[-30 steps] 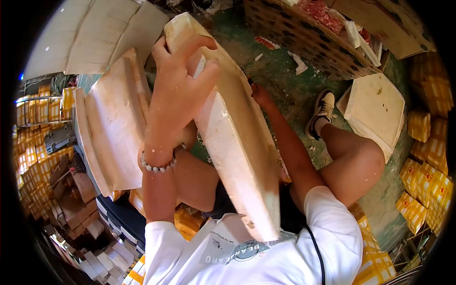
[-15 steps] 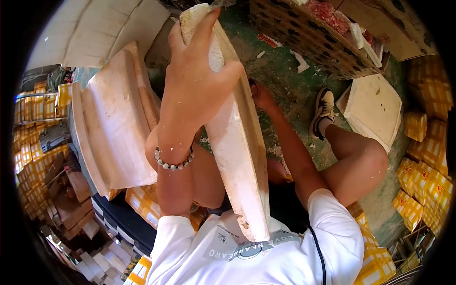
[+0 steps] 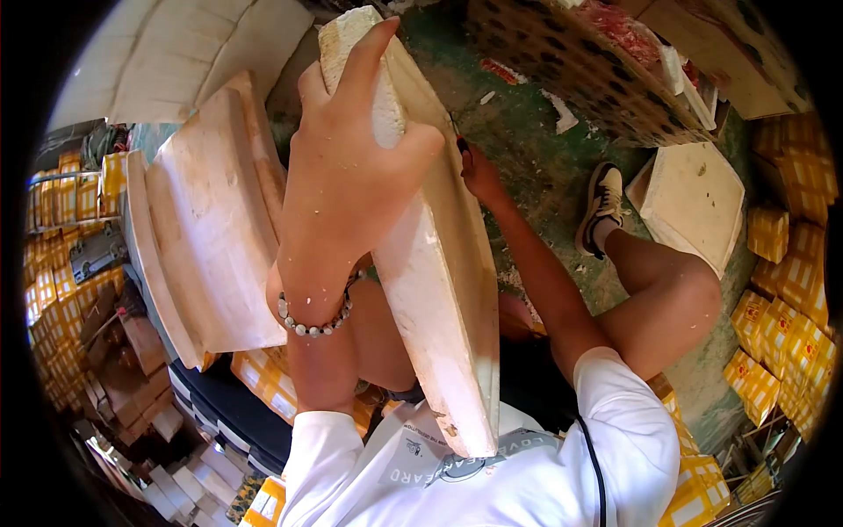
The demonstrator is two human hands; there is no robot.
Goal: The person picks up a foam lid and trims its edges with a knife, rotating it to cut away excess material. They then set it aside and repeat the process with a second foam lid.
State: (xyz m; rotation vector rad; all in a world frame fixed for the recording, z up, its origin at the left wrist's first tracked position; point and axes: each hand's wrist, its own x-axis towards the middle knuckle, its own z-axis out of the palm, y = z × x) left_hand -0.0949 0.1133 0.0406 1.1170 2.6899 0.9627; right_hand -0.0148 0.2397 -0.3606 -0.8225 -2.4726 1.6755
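Note:
A thick white foam panel [image 3: 439,290] stands on its edge between my legs, its near end against my shirt. My left hand [image 3: 356,167] grips the panel's top edge near the far end, fingers over its rough end and thumb across the top. On the panel's right side, my right hand [image 3: 483,178] is closed round a slim dark-handled tool [image 3: 464,146]. The tool's thin tip points up beside the foam, and its exact kind is hard to make out. Further foam panels [image 3: 206,211] lean together at the left of my left arm.
Another foam piece [image 3: 694,206] lies on the green floor beyond my right shoe [image 3: 603,198]. White scraps [image 3: 560,114] litter the floor. A brown patterned carton [image 3: 580,66] stands at the back. Stacks of yellow-taped boxes [image 3: 781,334] line the right, with more at the left.
My left hand and the far end of the panel have shifted slightly left and nearer. My right hand has slid a little along the panel's side, showing more of the tool.

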